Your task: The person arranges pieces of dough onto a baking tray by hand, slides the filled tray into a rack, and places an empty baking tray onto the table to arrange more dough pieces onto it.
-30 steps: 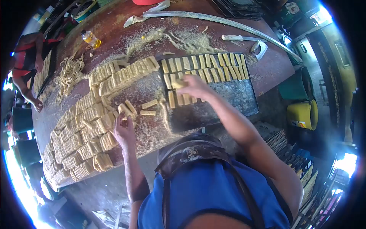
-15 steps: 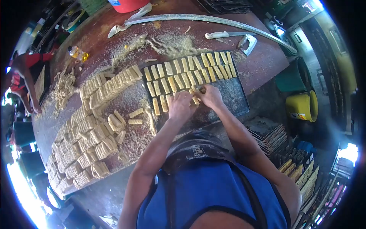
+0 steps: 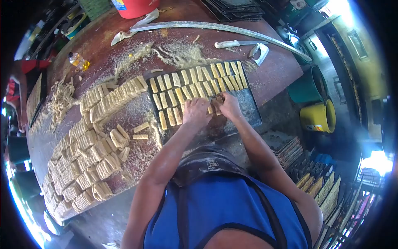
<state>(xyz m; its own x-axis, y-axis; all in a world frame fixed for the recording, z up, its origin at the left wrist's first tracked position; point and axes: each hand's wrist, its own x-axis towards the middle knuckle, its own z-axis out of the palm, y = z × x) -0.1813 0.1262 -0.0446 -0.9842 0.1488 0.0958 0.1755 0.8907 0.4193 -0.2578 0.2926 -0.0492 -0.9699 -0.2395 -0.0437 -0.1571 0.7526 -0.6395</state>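
Observation:
A dark baking tray (image 3: pixel 249 108) holds rows of pale dough sticks (image 3: pixel 185 77); the front row is partly covered by my hands. My left hand (image 3: pixel 196 112) is over the front row, fingers bent and close together near a stick; what it grips is hidden. My right hand (image 3: pixel 228 105) is beside it, thumb and fingers pinched round dough sticks just above the tray. Left of the tray, stacked dough sticks (image 3: pixel 87 149) cover much of the table, with two loose sticks (image 3: pixel 140 137) between stacks and tray.
Beyond the tray are a long metal strip (image 3: pixel 199 25), a knife (image 3: pixel 232 43) and a metal scraper (image 3: pixel 259 54). A bottle (image 3: pixel 78 61), dough scraps (image 3: pixel 62 97) and a red bucket (image 3: pixel 134 7) are farther back. Another person (image 3: pixel 18 83) stands at far left. Yellow bucket (image 3: pixel 317 117) at right.
My left hand has moved from the stacks to the tray, beside my right hand. The front row has more sticks showing on its left side. The camera view has shifted.

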